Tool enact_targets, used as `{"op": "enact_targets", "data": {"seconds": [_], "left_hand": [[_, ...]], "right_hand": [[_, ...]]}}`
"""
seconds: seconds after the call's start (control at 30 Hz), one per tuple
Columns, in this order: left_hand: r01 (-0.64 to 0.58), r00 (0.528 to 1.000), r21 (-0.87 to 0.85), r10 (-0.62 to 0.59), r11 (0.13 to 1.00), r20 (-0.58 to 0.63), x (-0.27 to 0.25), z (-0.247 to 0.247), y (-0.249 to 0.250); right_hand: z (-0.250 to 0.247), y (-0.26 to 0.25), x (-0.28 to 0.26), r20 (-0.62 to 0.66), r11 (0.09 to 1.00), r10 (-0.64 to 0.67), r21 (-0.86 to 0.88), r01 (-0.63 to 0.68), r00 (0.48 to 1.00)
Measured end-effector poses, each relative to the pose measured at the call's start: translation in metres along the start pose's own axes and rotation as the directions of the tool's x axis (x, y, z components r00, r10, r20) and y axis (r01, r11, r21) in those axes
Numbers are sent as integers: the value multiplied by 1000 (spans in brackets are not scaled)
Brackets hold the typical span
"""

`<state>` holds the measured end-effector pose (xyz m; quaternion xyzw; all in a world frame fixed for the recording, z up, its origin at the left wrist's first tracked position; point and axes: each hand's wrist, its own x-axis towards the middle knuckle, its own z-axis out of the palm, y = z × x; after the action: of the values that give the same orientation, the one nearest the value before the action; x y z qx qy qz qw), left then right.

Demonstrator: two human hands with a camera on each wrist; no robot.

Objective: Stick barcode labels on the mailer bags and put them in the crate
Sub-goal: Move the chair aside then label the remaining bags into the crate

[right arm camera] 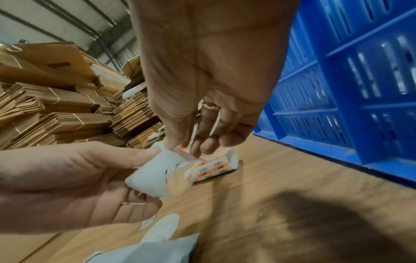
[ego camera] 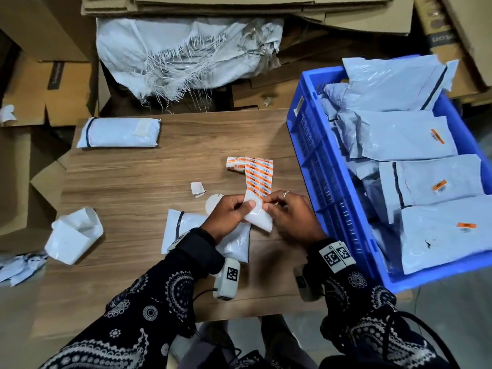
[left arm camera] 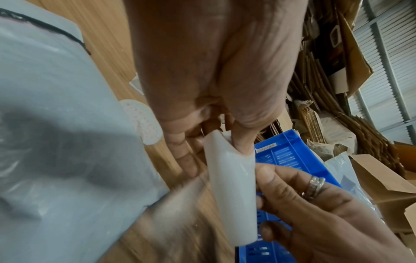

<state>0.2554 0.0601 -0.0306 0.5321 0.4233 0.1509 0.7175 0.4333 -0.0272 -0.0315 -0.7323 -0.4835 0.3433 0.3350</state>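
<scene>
Label strip (ego camera: 259, 179): left hand (ego camera: 231, 214) fingers pinch bared backing; right hand (ego camera: 288, 215) fingers pinch label edge. Peel slowly, flat, avoiding creases.

A wood-grain table (ego camera: 138, 169) stands on a grey floor (ego camera: 452, 310), hemmed in by brown flattened cartons (ego camera: 239, 6) stacked along the far side and more cardboard boxes (ego camera: 40, 83) on the left. A frayed white woven sack (ego camera: 173, 49) lies crumpled against the far cartons. The wrist views show bundled carton stacks (right arm camera: 56, 110) under a corrugated metal wall (left arm camera: 387, 62)
</scene>
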Motion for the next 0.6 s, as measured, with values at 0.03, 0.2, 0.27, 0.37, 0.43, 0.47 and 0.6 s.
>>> {"op": "enact_targets", "data": {"seconds": [0.03,0.2,0.27,0.37,0.43,0.47,0.6], "left_hand": [[0,1000,3,0,1000,-2,0,1,0],[-58,998,112,58,992,8,2,1,0],[-96,995,181,94,979,19,4,-1,1],[-105,994,221,100,970,32,6,-3,2],[-100,995,218,96,971,28,6,-4,2],[-95,995,203,92,975,24,6,-3,2],[-66,997,155,71,986,-25,3,-5,0]], "right_hand": [[1,0,0,6,1000,10,-2,-10,1000],[1,-2,2,1,997,-9,-72,9,1000],[-1,-4,2,14,995,-31,-98,32,999],[-3,-6,2,27,984,-76,-159,79,997],[-3,-8,2,22,978,-89,-189,91,996],[-3,-10,2,8,980,-78,-181,78,997],[-4,-17,-2,-144,998,54,34,-49,988]]}}
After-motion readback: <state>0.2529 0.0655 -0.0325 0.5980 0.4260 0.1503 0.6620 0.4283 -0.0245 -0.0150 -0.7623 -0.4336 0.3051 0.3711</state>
